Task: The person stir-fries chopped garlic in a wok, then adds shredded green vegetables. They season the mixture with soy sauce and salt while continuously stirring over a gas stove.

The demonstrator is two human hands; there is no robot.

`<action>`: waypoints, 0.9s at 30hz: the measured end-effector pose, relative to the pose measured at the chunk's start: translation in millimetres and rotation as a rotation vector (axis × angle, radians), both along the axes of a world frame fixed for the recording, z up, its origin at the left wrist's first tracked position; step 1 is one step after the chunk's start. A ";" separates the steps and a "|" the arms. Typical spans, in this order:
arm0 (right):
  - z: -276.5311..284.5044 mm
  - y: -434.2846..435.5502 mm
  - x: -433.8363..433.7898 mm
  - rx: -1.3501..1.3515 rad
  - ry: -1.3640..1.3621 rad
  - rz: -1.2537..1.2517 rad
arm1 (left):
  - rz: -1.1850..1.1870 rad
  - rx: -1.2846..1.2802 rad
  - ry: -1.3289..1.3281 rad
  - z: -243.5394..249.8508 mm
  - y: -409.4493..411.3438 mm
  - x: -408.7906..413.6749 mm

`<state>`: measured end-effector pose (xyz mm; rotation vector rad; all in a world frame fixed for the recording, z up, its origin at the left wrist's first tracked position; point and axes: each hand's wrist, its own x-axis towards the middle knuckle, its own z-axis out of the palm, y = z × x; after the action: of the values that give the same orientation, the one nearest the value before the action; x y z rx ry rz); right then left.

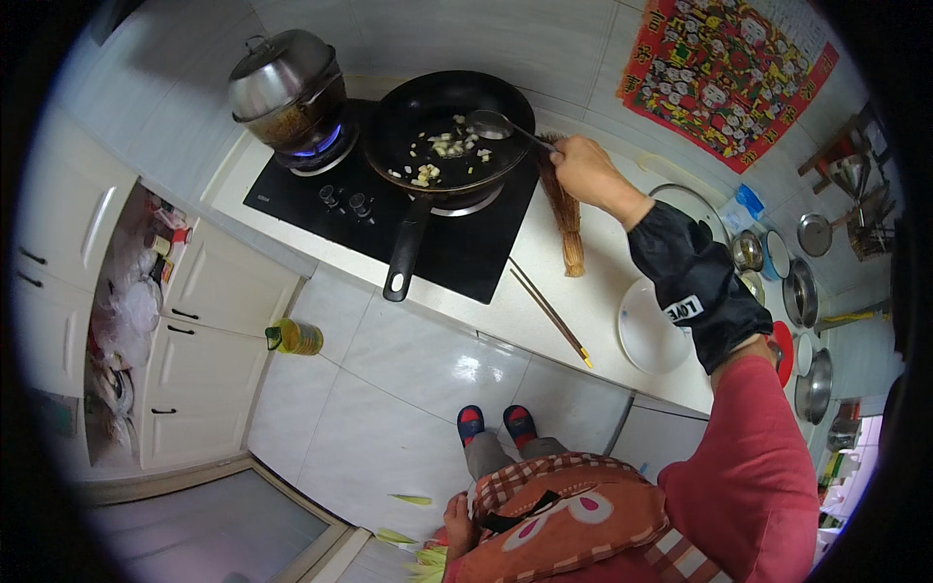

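My right hand (587, 175) grips the handle of a metal ladle (490, 125), whose bowl is over the far right inside of a black frying pan (393, 95). Small pale chopped pieces, perhaps garlic or scallion (450, 146), lie scattered on the pan's bottom. The pan sits on the right burner of a black glass gas hob (452, 255), its handle pointing toward me. Low beside my apron hangs my left hand (459, 525), away from the hob; I see nothing in it, and its fingers are partly hidden.
A lidded metal pot (288, 87) stands over a blue flame on the left burner. Right of the hob are a straw brush (565, 211), chopsticks (550, 310), a white bowl (649, 335) and a glass lid (689, 200). An oil bottle (299, 337) and corn husks (430, 565) are on the floor.
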<state>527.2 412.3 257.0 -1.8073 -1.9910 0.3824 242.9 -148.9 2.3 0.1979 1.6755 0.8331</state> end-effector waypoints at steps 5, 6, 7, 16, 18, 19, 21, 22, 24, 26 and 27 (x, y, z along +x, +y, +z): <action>24.6 -49.3 -18.0 -0.171 0.139 0.147 | -0.187 -0.218 0.011 -51.6 -59.1 -38.7; 23.7 -53.9 -30.8 -0.146 0.126 0.195 | -0.153 -0.220 0.021 -53.7 -55.3 -41.7; 22.5 -56.8 -36.9 -0.122 0.108 0.222 | -0.149 -0.223 0.023 -54.4 -47.8 -43.5; -20.6 26.7 -39.0 0.067 0.134 -0.116 | -0.212 -0.197 0.009 -65.8 4.1 -64.7; -19.3 30.4 -38.1 0.003 0.085 -0.129 | -0.236 -0.192 0.007 -68.3 12.4 -70.6; -16.7 30.1 -38.3 -0.028 0.060 -0.140 | -0.250 -0.188 0.007 -69.2 15.3 -73.5; -12.1 19.1 -45.3 -0.026 0.082 -0.085 | -0.263 -0.185 0.005 -71.3 23.0 -78.4; -10.2 9.4 -51.2 -0.029 0.092 -0.055 | -0.269 -0.183 0.007 -71.8 24.9 -81.7; -2.6 -19.0 -65.9 -0.014 0.123 0.017 | -0.286 -0.185 0.012 -73.8 28.1 -89.4; 15.1 -47.8 -86.7 -0.092 0.178 0.077 | -0.288 -0.187 0.015 -74.8 29.6 -95.7; 21.7 -59.8 -90.5 -0.148 0.211 0.092 | -0.303 -0.187 0.016 -74.9 32.7 -100.4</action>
<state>436.7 352.5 278.7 -1.6852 -1.9458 0.7348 142.5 -116.2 -72.6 0.3205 1.6750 0.4470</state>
